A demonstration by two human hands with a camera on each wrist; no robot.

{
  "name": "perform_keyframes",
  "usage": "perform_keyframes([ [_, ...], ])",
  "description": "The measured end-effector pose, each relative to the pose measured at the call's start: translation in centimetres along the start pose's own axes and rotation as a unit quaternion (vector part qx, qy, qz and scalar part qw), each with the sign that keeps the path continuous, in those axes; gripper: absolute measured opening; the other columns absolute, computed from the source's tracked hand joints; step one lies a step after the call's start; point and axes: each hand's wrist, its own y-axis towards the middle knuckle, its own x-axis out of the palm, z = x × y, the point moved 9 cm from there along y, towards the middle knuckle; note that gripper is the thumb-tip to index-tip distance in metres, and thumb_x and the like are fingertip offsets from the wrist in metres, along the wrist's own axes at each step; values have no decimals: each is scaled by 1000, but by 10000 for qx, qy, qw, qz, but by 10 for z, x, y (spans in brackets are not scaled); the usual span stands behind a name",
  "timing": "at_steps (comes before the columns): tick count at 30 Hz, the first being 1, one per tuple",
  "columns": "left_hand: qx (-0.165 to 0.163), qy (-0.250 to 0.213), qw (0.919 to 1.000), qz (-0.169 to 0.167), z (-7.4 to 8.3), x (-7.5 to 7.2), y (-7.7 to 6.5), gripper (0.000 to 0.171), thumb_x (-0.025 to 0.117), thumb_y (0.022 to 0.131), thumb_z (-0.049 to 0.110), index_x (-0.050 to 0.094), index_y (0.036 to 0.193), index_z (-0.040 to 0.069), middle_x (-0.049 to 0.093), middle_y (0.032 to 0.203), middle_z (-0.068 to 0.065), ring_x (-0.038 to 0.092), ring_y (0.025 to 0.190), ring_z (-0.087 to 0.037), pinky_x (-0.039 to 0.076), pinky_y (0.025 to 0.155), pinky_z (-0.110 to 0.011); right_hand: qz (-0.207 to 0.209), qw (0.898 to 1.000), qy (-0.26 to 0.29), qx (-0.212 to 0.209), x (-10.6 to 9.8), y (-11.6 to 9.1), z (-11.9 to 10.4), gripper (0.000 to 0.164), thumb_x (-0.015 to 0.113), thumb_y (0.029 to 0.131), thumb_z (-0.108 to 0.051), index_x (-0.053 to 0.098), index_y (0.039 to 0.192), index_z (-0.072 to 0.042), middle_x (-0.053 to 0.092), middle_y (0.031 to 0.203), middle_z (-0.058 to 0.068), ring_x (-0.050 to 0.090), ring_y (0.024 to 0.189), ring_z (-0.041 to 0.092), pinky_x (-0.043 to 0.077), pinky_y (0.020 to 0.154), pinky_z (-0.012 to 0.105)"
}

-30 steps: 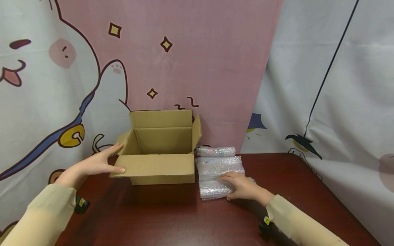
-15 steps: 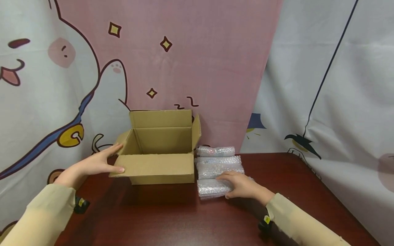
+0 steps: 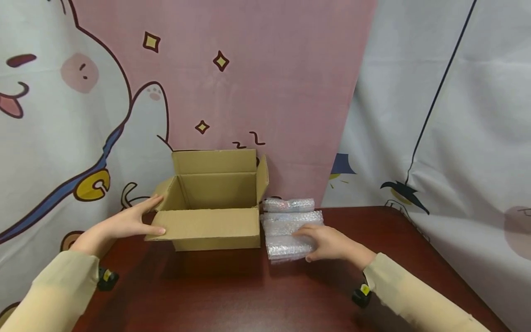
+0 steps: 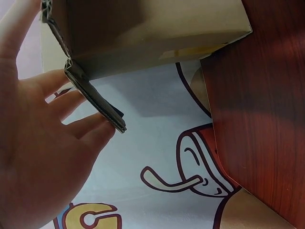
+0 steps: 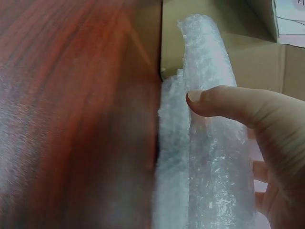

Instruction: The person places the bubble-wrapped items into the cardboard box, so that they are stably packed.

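Observation:
My right hand (image 3: 329, 243) grips a bubble-wrapped roll (image 3: 286, 246) by its right end. In the right wrist view the thumb lies along the near side of this roll (image 5: 214, 152), with the other fingers behind it and partly hidden; more bubble wrap (image 5: 171, 167) shows beneath. An open-topped cardboard box (image 3: 217, 243) stands to the left, its flaps spread outward. My left hand (image 3: 124, 224) is at the box's left side, thumb on the front flap (image 3: 207, 223). Its spread fingers touch the outside of the left flap (image 4: 93, 98), as seen from the left wrist.
More bubble-wrapped rolls lie behind the held one, one in the middle (image 3: 290, 221) and one at the back (image 3: 289, 205), close along the box's right side. Everything rests on a dark red wooden table (image 3: 232, 295). A printed cloth (image 3: 290, 92) hangs behind the table.
The right hand's bubble-wrapped roll has come up slightly, now overlapping more of the middle roll. The left hand stays on the box. The head view has shifted a little.

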Motion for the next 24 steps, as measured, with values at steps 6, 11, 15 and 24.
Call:
perform_keyframes([
  [6,-12,10,10000,-17,0,0,0,101,78,80,35,19,152,-5,14,155,-32,11,139,-53,21,101,-71,-158,9997,-30,160,-14,0,0,63,84,72,-28,62,130,-20,57,129,-2,55,116,17,48,93,41],
  [11,37,28,10000,-24,2,0,1,101,79,80,31,19,152,-5,16,154,-33,12,139,-54,23,100,-70,-146,9998,-124,63,-31,0,-4,62,83,72,-26,62,130,-19,58,128,-1,56,116,19,47,93,43],
  [15,36,50,10000,-32,1,0,1,100,79,80,32,19,152,-6,15,154,-33,12,139,-54,22,100,-70,-179,9998,-125,27,-42,1,-7,62,82,73,-25,62,131,-17,57,130,2,54,119,22,46,94,45],
  [24,11,42,10000,-59,2,-1,1,100,79,80,32,19,151,-6,16,153,-34,11,139,-54,21,101,-71,-163,9995,251,24,-64,3,-7,63,82,74,-20,60,133,-14,54,135,9,52,121,25,45,96,45],
])
